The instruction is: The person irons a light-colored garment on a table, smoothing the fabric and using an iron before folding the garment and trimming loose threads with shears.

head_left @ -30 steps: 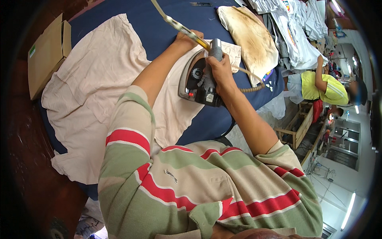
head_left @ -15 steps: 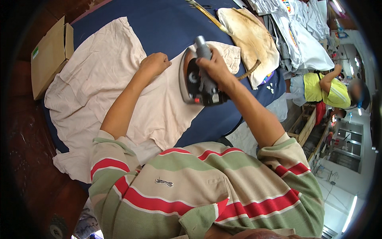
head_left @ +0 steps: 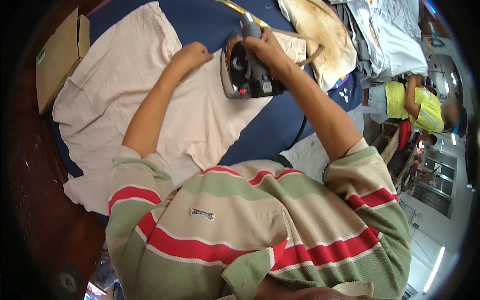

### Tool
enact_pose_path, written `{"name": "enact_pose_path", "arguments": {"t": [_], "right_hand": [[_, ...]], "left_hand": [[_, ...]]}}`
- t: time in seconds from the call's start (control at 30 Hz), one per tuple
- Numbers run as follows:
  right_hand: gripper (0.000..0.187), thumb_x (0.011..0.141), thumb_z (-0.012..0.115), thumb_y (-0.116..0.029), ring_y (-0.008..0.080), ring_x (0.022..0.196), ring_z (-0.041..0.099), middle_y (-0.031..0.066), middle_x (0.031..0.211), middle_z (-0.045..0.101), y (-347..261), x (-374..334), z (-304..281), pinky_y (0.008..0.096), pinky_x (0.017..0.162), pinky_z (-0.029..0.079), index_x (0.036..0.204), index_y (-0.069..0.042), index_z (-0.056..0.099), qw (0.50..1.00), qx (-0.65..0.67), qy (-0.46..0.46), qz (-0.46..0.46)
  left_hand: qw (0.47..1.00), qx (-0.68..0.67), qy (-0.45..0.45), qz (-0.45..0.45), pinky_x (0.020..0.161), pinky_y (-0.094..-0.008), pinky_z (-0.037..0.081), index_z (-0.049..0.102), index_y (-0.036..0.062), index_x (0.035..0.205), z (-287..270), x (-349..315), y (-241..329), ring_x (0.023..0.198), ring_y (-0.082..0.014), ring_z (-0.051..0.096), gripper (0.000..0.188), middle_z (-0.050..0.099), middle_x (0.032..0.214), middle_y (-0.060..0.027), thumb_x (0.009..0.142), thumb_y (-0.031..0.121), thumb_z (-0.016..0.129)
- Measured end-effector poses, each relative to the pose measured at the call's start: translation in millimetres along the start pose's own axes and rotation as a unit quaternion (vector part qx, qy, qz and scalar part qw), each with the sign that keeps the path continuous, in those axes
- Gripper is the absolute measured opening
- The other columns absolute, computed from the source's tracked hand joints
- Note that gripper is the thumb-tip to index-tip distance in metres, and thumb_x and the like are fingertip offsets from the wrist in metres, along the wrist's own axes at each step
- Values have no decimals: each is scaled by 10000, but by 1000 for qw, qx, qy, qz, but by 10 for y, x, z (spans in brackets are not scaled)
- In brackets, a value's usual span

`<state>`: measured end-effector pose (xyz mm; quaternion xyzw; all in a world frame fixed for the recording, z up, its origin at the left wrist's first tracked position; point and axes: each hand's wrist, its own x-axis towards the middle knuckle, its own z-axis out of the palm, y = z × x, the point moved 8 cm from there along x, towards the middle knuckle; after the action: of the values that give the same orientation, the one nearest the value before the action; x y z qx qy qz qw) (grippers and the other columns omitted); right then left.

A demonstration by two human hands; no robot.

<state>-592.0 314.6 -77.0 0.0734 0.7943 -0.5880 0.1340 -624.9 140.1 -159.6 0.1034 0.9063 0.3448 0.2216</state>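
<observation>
– What does the right hand have?
– The right hand (head_left: 267, 49) is wrapped around the dark grey handle of a steam iron (head_left: 259, 80), fingers closed and thumb laid across it. The iron sits sole down on a pale pink cloth (head_left: 120, 95) just below and left of that grip.

– And the left hand?
– The left hand (head_left: 190, 56) rests on the same cloth, near the iron and left of the right hand's grip. Its fingers curl inward; whether they pinch any fabric cannot be told from this angle.

– How does the cloth lie?
– It spreads from beneath the iron out past the left hand, rumpled well to the left of both grips, over a dark blue table cover (head_left: 287, 122).

– What surrounds the working hands?
– A ribbed hose (head_left: 316, 55) bends just right of the iron grip, near a brown-stained cream cloth (head_left: 325, 37). White printed shirts (head_left: 395, 37) lie farther right. A cardboard box (head_left: 56, 67) stands well left of the left hand.

– Anyone else in view?
– A co-worker in a yellow top (head_left: 427, 111), far right of the grip, beyond the table.
</observation>
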Motion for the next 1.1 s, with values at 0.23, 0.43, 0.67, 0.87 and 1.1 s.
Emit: {"name": "enact_pose_path", "arguments": {"t": [0.23,0.43,0.67,0.87,1.1], "right_hand": [[609,730,628,-214,216,813,568,159,916,554,141,-1107,250,312,746,455,1240,-4,370,985,-66,-157,41],[626,736,621,-221,219,747,563,168,887,547,273,-1363,184,308,686,455,1260,-3,359,984,-110,-127,59],[587,753,617,-197,142,642,530,86,840,523,484,-1506,-394,284,563,449,1247,-10,361,991,19,63,118],[569,751,614,-187,137,626,525,78,839,515,488,-1560,-493,276,547,440,1230,-6,367,987,22,91,129],[567,739,619,-194,136,615,524,75,814,515,398,-1265,-408,271,544,440,1205,16,371,991,35,77,108]], "left_hand": [[994,69,81,21,629,-378,462,603,51,723,-100,-173,135,677,-274,610,297,638,698,-107,790,339,618],[920,232,289,125,685,-386,437,619,105,913,-67,-430,333,744,-233,597,160,590,735,-59,818,233,604],[911,266,265,169,957,-441,311,450,192,1287,535,-822,465,1235,-169,381,423,438,1320,-7,890,337,471],[919,321,196,117,1016,-499,255,340,218,1382,523,-756,371,1343,-158,249,494,296,1454,13,916,363,417],[915,293,235,148,996,-515,268,383,200,1351,498,-812,624,1313,-173,311,492,359,1415,-24,877,283,486]]}}
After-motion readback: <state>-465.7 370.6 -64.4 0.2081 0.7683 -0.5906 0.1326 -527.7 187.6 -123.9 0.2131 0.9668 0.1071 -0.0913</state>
